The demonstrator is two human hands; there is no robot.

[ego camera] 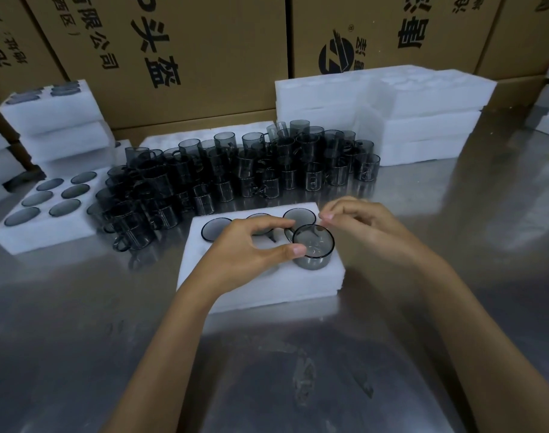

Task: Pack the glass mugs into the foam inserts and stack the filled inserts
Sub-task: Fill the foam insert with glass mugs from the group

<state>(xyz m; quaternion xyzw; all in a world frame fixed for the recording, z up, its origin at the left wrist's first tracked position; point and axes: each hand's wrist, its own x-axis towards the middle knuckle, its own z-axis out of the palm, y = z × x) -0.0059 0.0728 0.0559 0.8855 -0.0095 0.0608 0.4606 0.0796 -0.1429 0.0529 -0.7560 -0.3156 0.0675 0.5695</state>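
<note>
Pinching the rim, the left hand point(251, 245) has thumb and forefinger curled round a grey mug point(313, 246), which is seen half sunk in the near right pocket of the insert point(260, 285). Its rim stands above the foam. The right hand point(357, 220) is held just behind the mug, fingers loosely bent; whether a fingertip touches the glass cannot be told through the blur. Three seated mugs are seen along the insert's far row. Loose mugs point(251, 170) are massed behind on the steel table point(79, 339). A filled insert point(45, 210) is laid at left, empty foam point(423, 120) is stacked at right, cartons point(179, 57) behind.
</note>
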